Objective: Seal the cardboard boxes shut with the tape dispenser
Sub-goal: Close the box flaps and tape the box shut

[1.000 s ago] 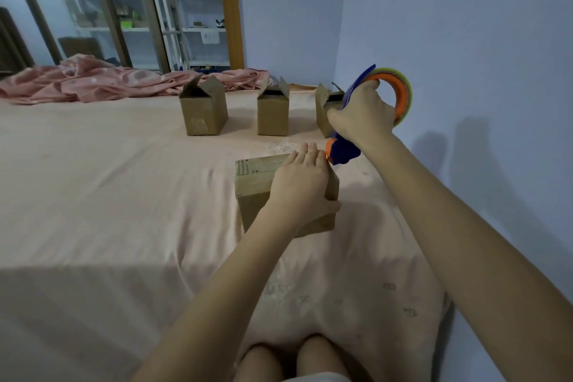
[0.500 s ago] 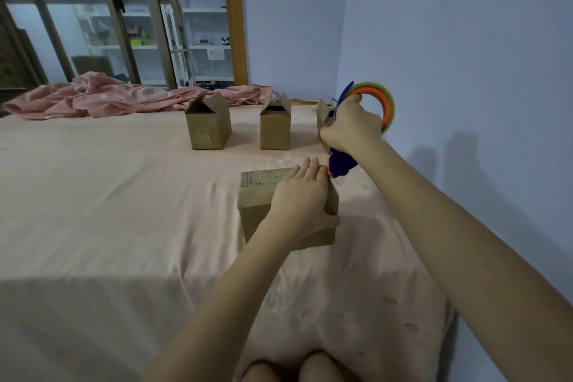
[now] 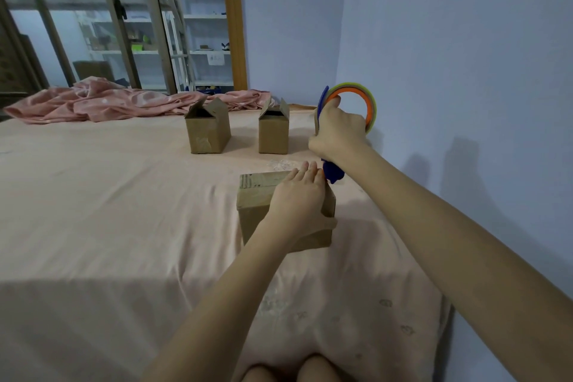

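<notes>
A closed cardboard box point(image 3: 257, 205) lies on the pink bed in front of me. My left hand point(image 3: 299, 198) presses flat on its top, fingers straight, thumb down the near right side. My right hand point(image 3: 336, 130) grips a blue tape dispenser point(image 3: 331, 172) carrying an orange and green tape roll point(image 3: 370, 105). The dispenser's lower end sits at the box's far right corner, just past my left fingertips. Two boxes with flaps up stand farther back, one left point(image 3: 207, 130) and one middle point(image 3: 274, 130). A third is mostly hidden behind my right hand.
The pink bed sheet point(image 3: 108, 211) spreads wide to the left. A crumpled pink blanket point(image 3: 108, 102) lies along the far edge. A blue wall point(image 3: 465, 71) runs close on the right. Bits of clear tape point(image 3: 280, 164) lie behind the near box. My knees show at the bottom.
The view has tilted up a little, so everything sits lower in frame. My right hand and the dispenser have come down slightly toward the box's far corner. My left hand stays on the box.
</notes>
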Action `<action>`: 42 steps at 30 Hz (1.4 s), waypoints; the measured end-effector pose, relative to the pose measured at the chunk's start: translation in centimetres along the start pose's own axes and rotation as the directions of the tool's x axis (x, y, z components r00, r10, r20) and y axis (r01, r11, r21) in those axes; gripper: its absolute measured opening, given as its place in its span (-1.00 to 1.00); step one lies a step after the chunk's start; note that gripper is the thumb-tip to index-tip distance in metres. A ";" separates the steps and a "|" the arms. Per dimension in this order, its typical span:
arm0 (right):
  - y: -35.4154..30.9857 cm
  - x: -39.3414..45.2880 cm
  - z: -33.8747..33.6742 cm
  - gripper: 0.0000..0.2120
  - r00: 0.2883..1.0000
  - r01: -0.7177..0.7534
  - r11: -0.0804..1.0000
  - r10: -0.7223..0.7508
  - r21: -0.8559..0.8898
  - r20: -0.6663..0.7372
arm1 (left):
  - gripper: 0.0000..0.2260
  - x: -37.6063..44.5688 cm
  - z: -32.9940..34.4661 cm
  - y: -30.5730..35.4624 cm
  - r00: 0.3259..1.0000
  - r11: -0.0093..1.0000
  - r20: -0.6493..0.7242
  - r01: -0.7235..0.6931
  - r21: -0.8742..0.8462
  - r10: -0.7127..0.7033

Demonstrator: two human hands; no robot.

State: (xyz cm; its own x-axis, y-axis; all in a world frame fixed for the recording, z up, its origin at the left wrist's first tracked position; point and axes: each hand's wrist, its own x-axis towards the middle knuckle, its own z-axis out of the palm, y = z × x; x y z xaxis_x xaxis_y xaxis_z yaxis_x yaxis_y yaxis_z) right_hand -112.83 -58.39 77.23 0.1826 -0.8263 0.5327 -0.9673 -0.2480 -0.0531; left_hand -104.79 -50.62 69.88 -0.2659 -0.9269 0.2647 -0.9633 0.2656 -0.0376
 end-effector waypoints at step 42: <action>11.7 -7.4 12.0 -0.73 0.998 0.024 0.812 0.012 0.583 -0.057 | -0.63 0.6 -1.8 1.4 0.989 0.996 0.126 0.066 0.058 -0.073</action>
State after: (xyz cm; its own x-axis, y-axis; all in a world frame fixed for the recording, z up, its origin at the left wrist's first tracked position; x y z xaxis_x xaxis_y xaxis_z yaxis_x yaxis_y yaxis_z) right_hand -123.35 -61.25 62.57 0.1609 -0.7991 0.5793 -0.6785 -0.5158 -0.5230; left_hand -106.27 -50.31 71.71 -0.1973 -0.9698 0.1432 -0.9792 0.1880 -0.0759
